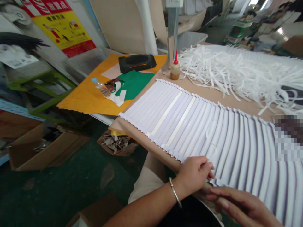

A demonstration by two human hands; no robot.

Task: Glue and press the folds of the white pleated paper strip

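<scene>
A wide sheet of white pleated paper (pixel 201 135) lies across the brown paper-covered table (pixel 142 140), its folds fanning toward me, with pale strips of tape across several folds. My left hand (pixel 194 175), with a metal bangle on its wrist, has its fingers curled on the sheet's near edge. My right hand (pixel 239 205) is blurred just below it, with extended fingers at the same edge. Whether those fingers grip the paper is hidden. A heap of white paper strips (pixel 236 74) lies beyond the sheet, next to a glue bottle with a red nozzle (pixel 175 67).
An orange board (pixel 94 94) at the table's left holds green paper, a plastic bottle and a black tray. Below the table edge stand a box of paper scraps (pixel 115 143) and a cardboard box (pixel 44 148). A pixelated patch (pixel 288 137) covers part of the right side.
</scene>
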